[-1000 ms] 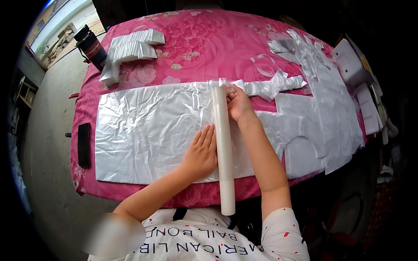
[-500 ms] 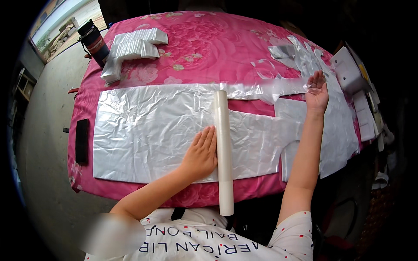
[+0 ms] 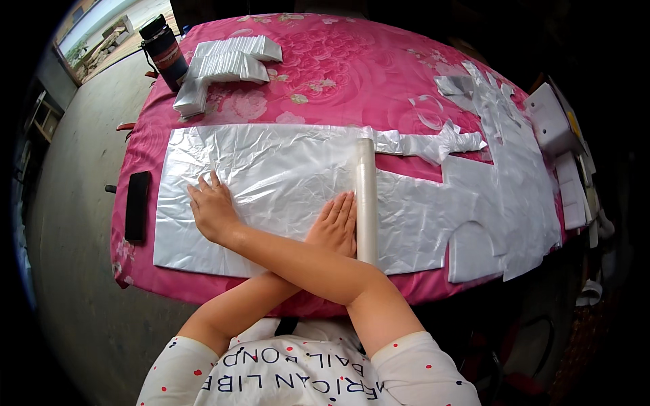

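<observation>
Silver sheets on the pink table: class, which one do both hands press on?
The large rectangular sheet nearest the person. The left hand and right hand lie flat on it beside the white roll; the cut-out sheet to the right lies untouched.

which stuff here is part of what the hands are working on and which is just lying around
In use:
left hand, flat on the sheet beside the roll
right hand, crossed over, pressing the sheet
silver sheet
white roll

Lying about:
dark bottle
stack of folded pieces
black block
cut scraps

Pink floral table (image 3: 352, 74), grey concrete floor (image 3: 74, 271)
</observation>
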The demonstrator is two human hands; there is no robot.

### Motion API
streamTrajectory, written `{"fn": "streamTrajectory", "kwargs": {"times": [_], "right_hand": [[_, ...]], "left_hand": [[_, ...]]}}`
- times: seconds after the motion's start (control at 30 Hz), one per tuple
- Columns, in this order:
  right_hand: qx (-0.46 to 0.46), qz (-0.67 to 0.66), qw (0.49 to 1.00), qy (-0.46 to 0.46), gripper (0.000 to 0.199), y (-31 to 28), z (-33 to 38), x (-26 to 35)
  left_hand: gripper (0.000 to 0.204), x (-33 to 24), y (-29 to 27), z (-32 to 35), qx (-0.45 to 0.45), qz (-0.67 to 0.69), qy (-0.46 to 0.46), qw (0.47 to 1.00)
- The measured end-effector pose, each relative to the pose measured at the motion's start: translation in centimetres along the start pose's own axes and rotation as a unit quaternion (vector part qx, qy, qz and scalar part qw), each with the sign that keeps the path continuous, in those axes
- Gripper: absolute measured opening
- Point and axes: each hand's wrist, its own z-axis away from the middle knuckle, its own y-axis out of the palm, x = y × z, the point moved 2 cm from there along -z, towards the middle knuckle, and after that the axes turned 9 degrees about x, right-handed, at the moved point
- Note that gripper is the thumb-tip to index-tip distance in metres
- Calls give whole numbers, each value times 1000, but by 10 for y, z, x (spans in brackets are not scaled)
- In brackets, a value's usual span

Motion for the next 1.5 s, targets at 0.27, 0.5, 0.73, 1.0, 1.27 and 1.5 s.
{"fn": "streamTrajectory", "kwargs": {"times": [0.27, 0.5, 0.73, 1.0, 1.27, 1.5], "right_hand": [[17, 52, 989, -136, 48, -102, 82, 13], [-147, 215, 965, -26, 39, -211, 197, -49], [-16, 239, 971, -13, 51, -214, 231, -85], [47, 318, 944, -79, 68, -168, 178, -71], [277, -97, 904, -311, 44, -76, 101, 57], [97, 196, 937, -274, 45, -90, 60, -13]], "left_hand": [[54, 19, -14, 1, -89, 216, 26, 972], [53, 72, -35, -65, -75, 716, -172, 673], [62, 75, -30, -92, 24, 811, -290, 508], [54, 102, -88, -28, -101, 659, -241, 705], [46, 155, -135, 147, -172, 588, -292, 735], [39, 134, -139, 272, -204, 537, -347, 741]]}}
